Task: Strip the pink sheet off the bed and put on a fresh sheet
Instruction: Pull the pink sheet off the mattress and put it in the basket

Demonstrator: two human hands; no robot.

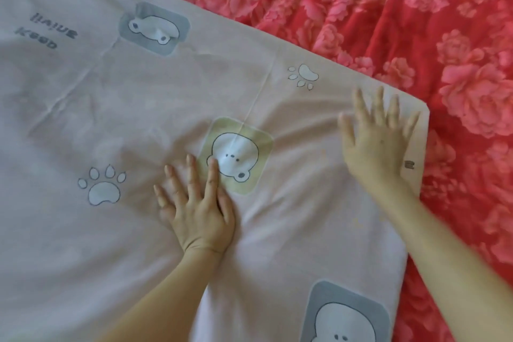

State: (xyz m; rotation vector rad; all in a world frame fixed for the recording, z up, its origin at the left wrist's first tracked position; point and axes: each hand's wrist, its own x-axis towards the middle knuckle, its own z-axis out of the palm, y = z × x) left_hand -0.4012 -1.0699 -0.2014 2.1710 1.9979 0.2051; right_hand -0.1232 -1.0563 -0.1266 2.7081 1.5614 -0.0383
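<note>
The left hand (pixel 197 211) and right hand (pixel 379 147) rest flat on the pale bear-print sheet (pixel 111 108), each grip apart, fingers spread, holding nothing. The sheet lies over a red floral bedcover (pixel 416 8).

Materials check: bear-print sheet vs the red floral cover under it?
Bear-print sheet: looks like thin woven cotton or a blend, matte; sharp fold creases, fine wrinkles, flat printed motifs. Red floral cover: seems thicker and softer, possibly plush fleece; rounded ripples, slight sheen. Blur leaves its pile uncertain.
</note>
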